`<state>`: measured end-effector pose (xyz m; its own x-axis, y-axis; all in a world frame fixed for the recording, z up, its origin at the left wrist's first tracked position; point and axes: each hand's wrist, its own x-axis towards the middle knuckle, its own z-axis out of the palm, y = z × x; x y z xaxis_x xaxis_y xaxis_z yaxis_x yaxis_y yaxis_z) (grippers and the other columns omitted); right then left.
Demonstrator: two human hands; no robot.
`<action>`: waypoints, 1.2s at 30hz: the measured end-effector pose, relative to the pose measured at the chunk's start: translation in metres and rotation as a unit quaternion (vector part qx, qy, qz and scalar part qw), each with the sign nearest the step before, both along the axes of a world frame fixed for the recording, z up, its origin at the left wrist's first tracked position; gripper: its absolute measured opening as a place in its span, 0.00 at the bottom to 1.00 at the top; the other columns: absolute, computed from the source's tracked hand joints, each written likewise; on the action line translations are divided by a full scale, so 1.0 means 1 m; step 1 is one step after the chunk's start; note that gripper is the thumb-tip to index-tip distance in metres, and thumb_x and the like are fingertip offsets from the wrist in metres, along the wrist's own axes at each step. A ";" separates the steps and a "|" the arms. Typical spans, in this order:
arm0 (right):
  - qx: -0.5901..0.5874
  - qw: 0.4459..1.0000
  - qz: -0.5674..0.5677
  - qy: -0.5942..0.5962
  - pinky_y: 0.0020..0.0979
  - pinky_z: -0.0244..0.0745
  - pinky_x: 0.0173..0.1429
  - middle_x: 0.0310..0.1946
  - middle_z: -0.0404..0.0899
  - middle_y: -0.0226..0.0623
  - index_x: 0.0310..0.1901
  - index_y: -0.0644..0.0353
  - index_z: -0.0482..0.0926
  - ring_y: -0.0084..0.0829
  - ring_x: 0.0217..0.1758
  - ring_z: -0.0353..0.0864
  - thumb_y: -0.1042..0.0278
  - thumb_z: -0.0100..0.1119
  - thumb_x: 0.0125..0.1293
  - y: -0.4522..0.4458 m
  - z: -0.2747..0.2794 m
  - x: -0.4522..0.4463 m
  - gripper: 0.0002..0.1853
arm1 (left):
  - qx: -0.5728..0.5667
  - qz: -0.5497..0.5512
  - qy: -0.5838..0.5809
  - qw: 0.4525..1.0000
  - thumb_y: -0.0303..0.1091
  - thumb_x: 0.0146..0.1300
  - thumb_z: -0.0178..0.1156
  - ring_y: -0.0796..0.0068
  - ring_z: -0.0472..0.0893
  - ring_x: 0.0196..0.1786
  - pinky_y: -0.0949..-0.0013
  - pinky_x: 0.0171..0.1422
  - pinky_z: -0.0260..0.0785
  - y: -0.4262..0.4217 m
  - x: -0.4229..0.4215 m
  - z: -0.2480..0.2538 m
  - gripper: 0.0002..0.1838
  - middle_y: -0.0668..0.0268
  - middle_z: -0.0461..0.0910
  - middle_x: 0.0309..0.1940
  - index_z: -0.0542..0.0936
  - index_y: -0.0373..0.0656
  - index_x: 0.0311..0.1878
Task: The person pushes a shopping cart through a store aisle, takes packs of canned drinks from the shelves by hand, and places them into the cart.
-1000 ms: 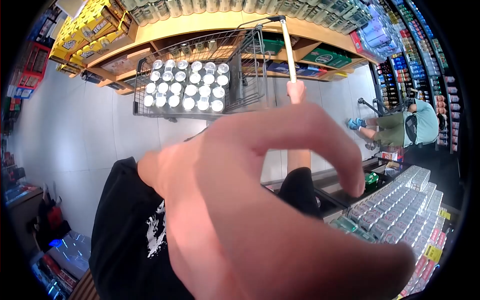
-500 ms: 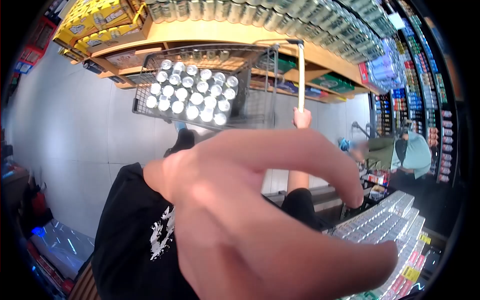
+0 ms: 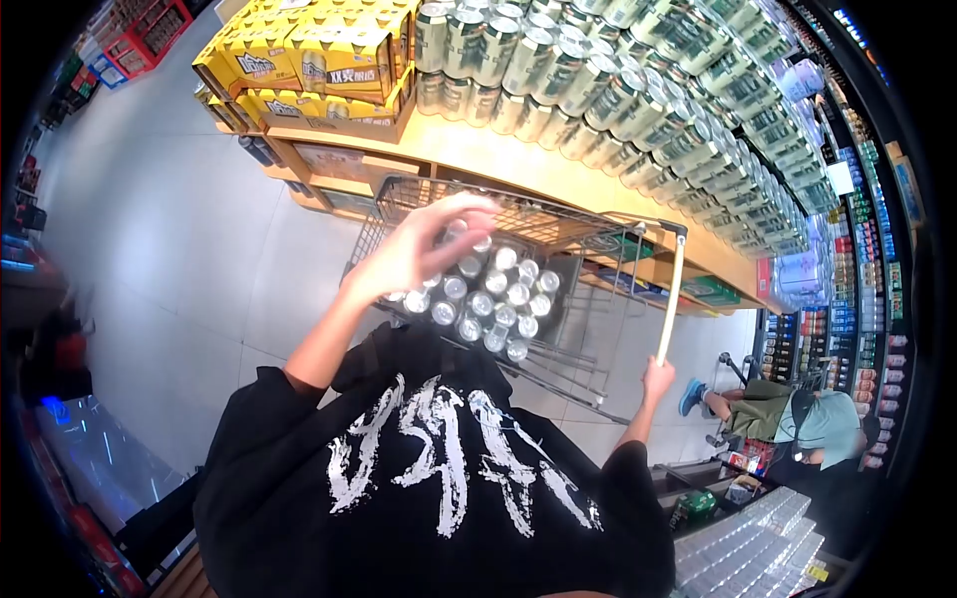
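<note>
My left hand (image 3: 424, 242) hovers over the left part of a wire shopping cart (image 3: 588, 377), its blurred fingers and thumb apart and nothing seen between them. Beneath and beside it, rows of upright cans (image 3: 481, 302) with silvery tops stand in the cart; my hand and forearm hide some of them. At the right, my right hand (image 3: 657, 378) is closed around the lower end of the cart's pale handle bar (image 3: 672, 299).
Yellow can cartons (image 3: 314, 60) and many greenish cans (image 3: 598, 90) stand on a wooden shelf (image 3: 478, 145) beyond the cart. A person in a light green top (image 3: 825, 424) bends over at the right. Stacked packs (image 3: 748, 548) are at the lower right. Grey floor (image 3: 159, 219) extends left.
My left hand has moved away from close before the camera to over the cart. The view has shifted, placing cart and handle lower and further right. My right hand still grips the handle.
</note>
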<state>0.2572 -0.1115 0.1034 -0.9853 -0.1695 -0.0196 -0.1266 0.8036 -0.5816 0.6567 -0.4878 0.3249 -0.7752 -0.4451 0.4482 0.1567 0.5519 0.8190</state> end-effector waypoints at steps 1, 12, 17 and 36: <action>0.031 0.999 -0.006 0.031 0.39 0.74 0.29 0.17 0.76 0.40 0.34 0.66 0.81 0.34 0.21 0.79 0.64 0.62 0.55 -0.002 -0.002 -0.002 0.12 | 0.138 0.032 -0.121 0.982 0.31 0.65 0.58 0.75 0.78 0.47 0.70 0.50 0.70 -0.024 0.008 -0.034 0.14 0.65 0.81 0.41 0.74 0.41 0.53; -0.178 0.957 0.198 0.111 0.27 0.73 0.36 0.33 0.80 0.34 0.45 0.59 0.79 0.24 0.32 0.76 0.71 0.60 0.62 -0.170 0.017 0.138 0.10 | 0.224 0.126 -0.420 0.870 0.52 0.61 0.60 0.61 0.81 0.47 0.63 0.51 0.71 -0.107 0.090 -0.377 0.30 0.52 0.81 0.44 0.75 0.34 0.54; -0.147 0.913 0.305 -0.226 0.34 0.78 0.44 0.40 0.81 0.44 0.62 0.56 0.67 0.32 0.39 0.82 0.67 0.64 0.59 -0.256 -0.070 0.225 0.29 | 0.272 0.121 -0.387 0.873 0.53 0.61 0.58 0.65 0.81 0.40 0.64 0.44 0.72 -0.111 0.083 -0.375 0.28 0.55 0.82 0.38 0.79 0.32 0.46; -0.064 0.870 0.352 -0.340 0.26 0.66 0.23 0.23 0.73 0.30 0.58 0.54 0.66 0.21 0.21 0.70 0.66 0.62 0.61 -0.304 -0.129 0.258 0.24 | 0.356 0.069 -0.385 0.848 0.56 0.62 0.58 0.67 0.76 0.49 0.67 0.55 0.68 -0.121 0.082 -0.388 0.31 0.56 0.78 0.46 0.74 0.35 0.53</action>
<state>0.5150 -0.4155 -0.0253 -0.4042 -0.7704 -0.4931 -0.1540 0.5887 -0.7935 0.7388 -0.6086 -0.0630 -0.6338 -0.5014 -0.5890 -0.6027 -0.1571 0.7823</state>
